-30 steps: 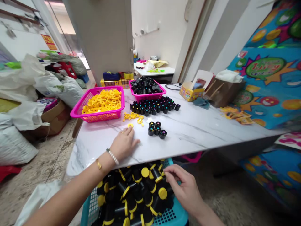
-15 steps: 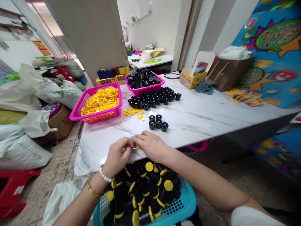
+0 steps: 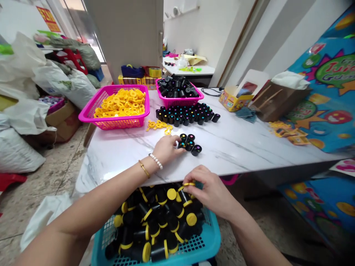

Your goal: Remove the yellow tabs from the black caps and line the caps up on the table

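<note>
My left hand (image 3: 166, 148) reaches over the table, thumb and forefinger closed about a small black plastic cup (image 3: 182, 145). That cup belongs to a small cluster of upright black cups with coloured dots inside, among them a purple-dotted cup (image 3: 196, 150). Lower right, my right hand (image 3: 208, 187) pinches a flat yellow plastic piece (image 3: 189, 183), seen edge-on, above a teal basket (image 3: 213, 236). Black cylinders with yellow ends (image 3: 172, 194) fill this basket. Loose yellow rings with tabs (image 3: 158, 125) lie beyond my left hand.
Behind stand a pink basket (image 3: 113, 124) of yellow rings and another pink basket (image 3: 177, 101) of black cups. Rows of upright black cups (image 3: 191, 115) line its front. An open yellow box (image 3: 235, 99) and a brown bag (image 3: 274, 96) stand right; white sacks (image 3: 16, 155) lie left.
My hands, together at the table edge before, are now apart. The left has moved forward to the black cups; the right has moved right and down with the yellow piece. The view has shifted.
</note>
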A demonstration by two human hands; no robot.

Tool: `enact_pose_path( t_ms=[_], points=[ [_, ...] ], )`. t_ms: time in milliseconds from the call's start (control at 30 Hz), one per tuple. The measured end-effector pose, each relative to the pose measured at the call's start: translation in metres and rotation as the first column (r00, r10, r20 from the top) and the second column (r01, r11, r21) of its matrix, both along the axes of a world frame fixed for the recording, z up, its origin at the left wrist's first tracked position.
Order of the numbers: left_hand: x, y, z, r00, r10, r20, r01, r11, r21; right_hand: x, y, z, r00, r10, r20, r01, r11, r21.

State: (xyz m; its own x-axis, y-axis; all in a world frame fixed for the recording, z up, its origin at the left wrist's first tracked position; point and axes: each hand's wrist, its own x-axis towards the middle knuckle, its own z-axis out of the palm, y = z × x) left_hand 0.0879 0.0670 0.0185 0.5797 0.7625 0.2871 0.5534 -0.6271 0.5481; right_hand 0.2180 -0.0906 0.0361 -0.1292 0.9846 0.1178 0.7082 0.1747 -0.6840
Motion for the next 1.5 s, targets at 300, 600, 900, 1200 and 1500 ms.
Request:
enact_pose_path(
  t_ms=[300, 600, 900, 1200, 1500],
  points=[
    [-0.080, -0.075, 0.009, 0.996, 0.063, -0.065, -0.068, 0.995, -0.075, 0.003, 0.015, -0.012, 0.658, -0.237, -0.714, 0.007, 0.951, -0.309],
    [-0.084, -0.080, -0.012, 0.993, 0.088, 0.082, -0.086, 0.996, -0.032, -0.049, 0.068, -0.010, 0.715, -0.201, -0.670, -0.041, 0.944, -0.327],
    [-0.085, -0.081, -0.018, 0.991, 0.101, 0.091, -0.100, 0.995, -0.016, -0.049, 0.071, -0.017, 0.780, -0.208, -0.590, 0.025, 0.953, -0.303],
    [-0.094, -0.086, 0.009, 0.986, 0.080, 0.148, -0.017, 0.925, -0.381, -0.051, 0.063, -0.019, 0.806, -0.129, -0.577, -0.021, 0.969, -0.245],
    [-0.078, -0.078, 0.010, 0.890, 0.258, 0.375, 0.254, 0.403, -0.879, -0.053, 0.060, -0.014, 0.828, -0.119, -0.548, -0.055, 0.955, -0.290]
  ],
)
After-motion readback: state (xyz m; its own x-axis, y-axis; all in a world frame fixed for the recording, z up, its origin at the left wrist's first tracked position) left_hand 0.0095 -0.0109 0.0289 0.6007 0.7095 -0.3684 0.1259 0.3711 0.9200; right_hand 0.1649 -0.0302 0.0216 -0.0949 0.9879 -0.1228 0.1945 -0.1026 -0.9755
